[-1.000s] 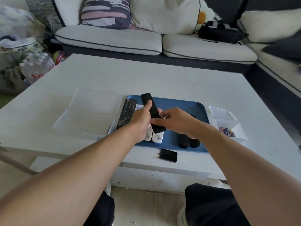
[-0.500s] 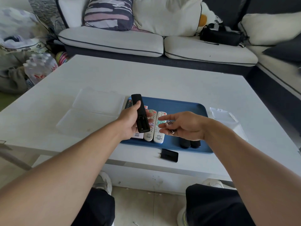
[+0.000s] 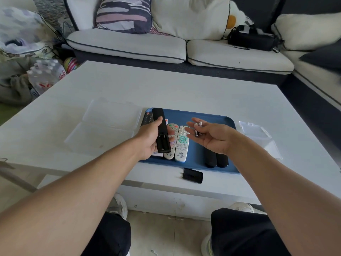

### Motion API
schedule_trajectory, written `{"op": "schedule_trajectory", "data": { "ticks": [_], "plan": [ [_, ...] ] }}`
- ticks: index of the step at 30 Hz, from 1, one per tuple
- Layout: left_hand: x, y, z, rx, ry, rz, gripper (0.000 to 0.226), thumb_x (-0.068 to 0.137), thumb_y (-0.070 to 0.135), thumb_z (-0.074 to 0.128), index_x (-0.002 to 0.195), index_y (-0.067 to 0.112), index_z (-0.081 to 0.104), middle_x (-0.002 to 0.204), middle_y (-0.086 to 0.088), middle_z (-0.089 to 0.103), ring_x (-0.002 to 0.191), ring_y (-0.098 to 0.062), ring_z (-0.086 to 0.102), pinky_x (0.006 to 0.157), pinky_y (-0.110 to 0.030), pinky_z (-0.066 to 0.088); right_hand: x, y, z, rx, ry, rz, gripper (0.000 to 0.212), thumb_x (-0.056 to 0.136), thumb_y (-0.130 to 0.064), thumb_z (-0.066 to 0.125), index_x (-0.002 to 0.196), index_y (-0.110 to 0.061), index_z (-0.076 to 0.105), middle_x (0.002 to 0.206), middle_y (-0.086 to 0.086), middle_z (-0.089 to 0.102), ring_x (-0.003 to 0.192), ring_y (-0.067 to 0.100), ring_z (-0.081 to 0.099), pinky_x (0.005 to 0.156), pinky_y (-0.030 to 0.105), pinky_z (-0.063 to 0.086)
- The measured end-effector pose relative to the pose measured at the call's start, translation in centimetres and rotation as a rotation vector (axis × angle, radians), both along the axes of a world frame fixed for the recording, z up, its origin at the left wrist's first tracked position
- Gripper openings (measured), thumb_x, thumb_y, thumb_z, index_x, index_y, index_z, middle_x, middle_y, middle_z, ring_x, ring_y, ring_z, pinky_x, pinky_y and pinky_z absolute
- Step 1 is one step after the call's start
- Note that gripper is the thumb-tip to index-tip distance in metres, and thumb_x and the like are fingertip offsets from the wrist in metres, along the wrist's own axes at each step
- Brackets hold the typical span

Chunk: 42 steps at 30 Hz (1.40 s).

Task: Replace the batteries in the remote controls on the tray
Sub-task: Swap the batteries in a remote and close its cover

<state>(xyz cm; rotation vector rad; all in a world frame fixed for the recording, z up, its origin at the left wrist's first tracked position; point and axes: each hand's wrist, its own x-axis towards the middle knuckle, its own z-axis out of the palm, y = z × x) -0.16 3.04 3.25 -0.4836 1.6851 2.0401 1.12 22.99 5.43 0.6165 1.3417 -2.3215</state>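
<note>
We see the left hand [image 3: 150, 140] gripping one black remote [image 3: 162, 132], two batteries [image 3: 198, 129] lying on the right hand's [image 3: 212, 138] loosely spread fingers

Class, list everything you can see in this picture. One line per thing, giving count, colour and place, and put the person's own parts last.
flat plastic tray: one, blue, on the table's near half
low white table: one, white, before the sofa
slim black remote: one, black, battery bay open, in the left hand
white button remotes: two clear, white, side by side on the tray
black remotes: two, black, near right of the tray
black battery cover: one, black, on the table before the tray
small batteries: seemingly two, dark, on the right palm
clear plastic box: one, clear, left of the tray
small clear case: one, clear, right of the tray
sofa: one, pale cushions, behind the table
left hand: one, its grip round the slim black remote
right hand: one, palm up, over the tray
</note>
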Motion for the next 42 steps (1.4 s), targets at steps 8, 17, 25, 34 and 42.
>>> {"op": "schedule_trajectory", "data": {
  "ticks": [8, 17, 25, 34, 42],
  "plan": [
    [0.4, 0.4, 0.4, -0.003, -0.028, -0.098, 0.041, 0.103, 0.051, 0.043, 0.101, 0.019, 0.069, 0.088, -0.007, 0.078, 0.080, -0.025, 0.075, 0.073, -0.038, 0.059, 0.2, -0.1, 0.0, -0.009, 0.004, -0.008, 0.025, 0.101, 0.004, 0.049, 0.125, 0.004, 0.057, 0.095, 0.018, 0.071, 0.097, 0.033, 0.073, 0.081, 0.046, 0.060],
    [0.8, 0.8, 1.1, 0.070, -0.075, -0.192, 0.045, 0.106, 0.047, 0.034, 0.122, 0.018, 0.064, 0.082, -0.011, 0.071, 0.080, -0.034, 0.075, 0.055, -0.043, 0.060, 0.4, -0.2, 0.9, 0.056, 0.066, 0.107, 0.012, 0.101, -0.014, 0.057, 0.096, -0.009, 0.067, 0.105, 0.007, 0.074, 0.069, 0.011, 0.061, 0.065, 0.019, 0.047],
    [1.3, 1.1, 1.3, 0.023, -0.031, -0.225, 0.048, 0.102, 0.054, 0.042, 0.118, 0.015, 0.064, 0.091, -0.010, 0.076, 0.076, -0.029, 0.075, 0.047, -0.031, 0.055, 0.5, -0.6, 1.2, 0.281, 0.190, 0.247, 0.012, 0.095, -0.016, 0.065, 0.105, -0.010, 0.069, 0.095, 0.003, 0.059, 0.055, 0.005, 0.040, 0.052, 0.017, 0.035],
    [1.5, 0.9, 1.7, 0.139, -0.055, -0.333, 0.052, 0.103, 0.055, 0.037, 0.124, 0.015, 0.065, 0.110, -0.015, 0.068, 0.093, -0.036, 0.073, 0.061, -0.038, 0.060, 1.3, -1.4, 1.3, 0.846, 0.453, 0.325, 0.015, 0.085, -0.036, 0.078, 0.096, -0.026, 0.079, 0.060, -0.008, 0.040, 0.052, 0.006, 0.034, 0.055, 0.021, 0.031],
    [1.4, 0.7, 1.6, 0.230, -0.045, -0.374, 0.049, 0.105, 0.049, 0.037, 0.118, 0.012, 0.065, 0.115, -0.018, 0.059, 0.099, -0.039, 0.072, 0.077, -0.049, 0.062, 1.6, -1.7, 0.9, 0.962, 0.528, 0.382, 0.013, 0.081, -0.035, 0.082, 0.093, -0.029, 0.080, 0.050, -0.014, 0.040, 0.046, 0.004, 0.034, 0.046, 0.012, 0.028]
  ]
}}
